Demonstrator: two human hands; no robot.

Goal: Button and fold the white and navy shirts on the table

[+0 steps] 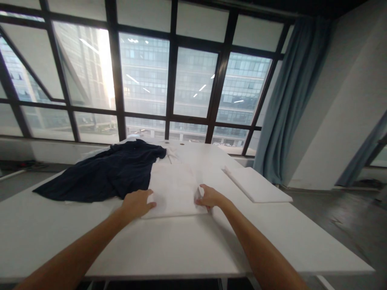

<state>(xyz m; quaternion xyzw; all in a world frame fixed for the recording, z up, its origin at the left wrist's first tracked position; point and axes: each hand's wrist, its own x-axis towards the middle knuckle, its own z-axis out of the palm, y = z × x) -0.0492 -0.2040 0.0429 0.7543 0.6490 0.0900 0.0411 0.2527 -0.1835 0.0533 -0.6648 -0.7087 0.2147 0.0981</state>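
Note:
A flat white folded sheet (pixel 173 187), which could be cloth or paper, lies in front of me on the table. My left hand (pixel 137 204) is closed on its near left side, with the thumb over the top. On the near right side, my right hand (pixel 211 197) pinches the edge, and the sheet curls up a little at those fingers. The fingers under the edges are partly hidden. A dark navy garment (pixel 111 171) is spread just left of the sheet, close to my left hand.
A second white folded stack (pixel 256 185) lies at the right edge of the white table (pixel 169 245). Behind the garment is a small whitish piece (pixel 171 152) with a thin dark object. Framed windows (pixel 193 80) and a blue curtain (pixel 290 100) stand beyond the table.

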